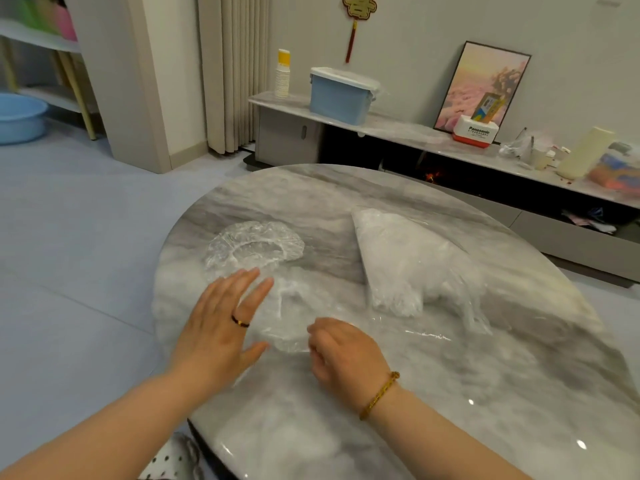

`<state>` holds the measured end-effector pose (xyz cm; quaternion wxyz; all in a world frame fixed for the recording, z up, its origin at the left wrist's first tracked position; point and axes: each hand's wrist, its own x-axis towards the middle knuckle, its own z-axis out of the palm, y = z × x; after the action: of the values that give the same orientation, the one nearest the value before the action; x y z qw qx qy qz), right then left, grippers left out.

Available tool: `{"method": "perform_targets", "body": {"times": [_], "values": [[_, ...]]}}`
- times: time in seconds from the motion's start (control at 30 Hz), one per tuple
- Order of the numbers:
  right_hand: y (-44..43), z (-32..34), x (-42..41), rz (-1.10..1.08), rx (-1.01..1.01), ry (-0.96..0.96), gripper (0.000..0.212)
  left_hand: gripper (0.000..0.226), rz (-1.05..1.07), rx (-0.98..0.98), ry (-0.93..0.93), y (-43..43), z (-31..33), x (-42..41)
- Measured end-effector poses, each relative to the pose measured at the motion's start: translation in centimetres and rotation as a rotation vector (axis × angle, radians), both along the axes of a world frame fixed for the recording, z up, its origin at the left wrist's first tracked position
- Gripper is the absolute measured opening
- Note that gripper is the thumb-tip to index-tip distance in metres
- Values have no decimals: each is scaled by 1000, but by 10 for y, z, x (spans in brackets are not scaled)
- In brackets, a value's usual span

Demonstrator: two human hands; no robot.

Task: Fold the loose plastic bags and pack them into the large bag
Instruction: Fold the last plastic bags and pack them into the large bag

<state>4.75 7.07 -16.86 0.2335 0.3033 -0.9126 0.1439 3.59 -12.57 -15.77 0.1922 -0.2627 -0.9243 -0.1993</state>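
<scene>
Left hand (221, 327) lies flat, fingers spread, pressing a clear loose bag (291, 306) to the bench (450, 393). Right hand (346, 355) has curled fingers pinching its near edge. Just past the left fingertips, another crumpled bag (254, 244) nears the bench's rim. Beyond the right fingers, with open bench between, lies the stuffed large bag (408, 258).

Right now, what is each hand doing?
Left hand: open, flat on the clear crinkled plastic bag.
Right hand: pinching that bag's near edge.
</scene>
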Motion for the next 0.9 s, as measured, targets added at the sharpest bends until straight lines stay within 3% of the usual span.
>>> {"method": "perform_targets", "body": {"times": [0.07, 0.17, 0.3, 0.37, 0.43, 0.47, 0.57, 0.67, 0.73, 0.77, 0.9], "values": [[4, -2, 25, 47, 13, -55, 8, 67, -111, -172, -7, 6, -2, 14], [12, -3, 55, 120, 18, -149, 10, 25, -254, -351, -30, 13, -10, 35], [27, -5, 80, 145, 167, -245, 20, 35, -261, -399, -178, 12, -18, 49], [33, -7, 84, 50, 222, -306, 33, 33, -197, -374, -212, 9, -18, 52], [37, -8, 81, -37, 243, -350, 43, 27, -182, -295, -362, 7, -15, 54], [37, -7, 79, -79, 253, -379, 47, 36, -193, -273, -410, 9, -15, 53], [38, 5, 72, -207, 288, -401, 62, 62, -213, -304, -257, 11, -19, 50], [42, 13, 72, -179, 440, -493, 89, 32, -176, -311, -345, 13, -8, 50], [46, 19, 71, -232, 490, -597, 80, 15, -149, -366, -332, 9, -7, 46], [48, 22, 69, -272, 495, -631, 69, 21, -141, -391, -396, 9, -8, 45], [54, 32, 64, -401, 462, -677, 46, 29, -125, -530, -286, 12, -13, 41]]}}
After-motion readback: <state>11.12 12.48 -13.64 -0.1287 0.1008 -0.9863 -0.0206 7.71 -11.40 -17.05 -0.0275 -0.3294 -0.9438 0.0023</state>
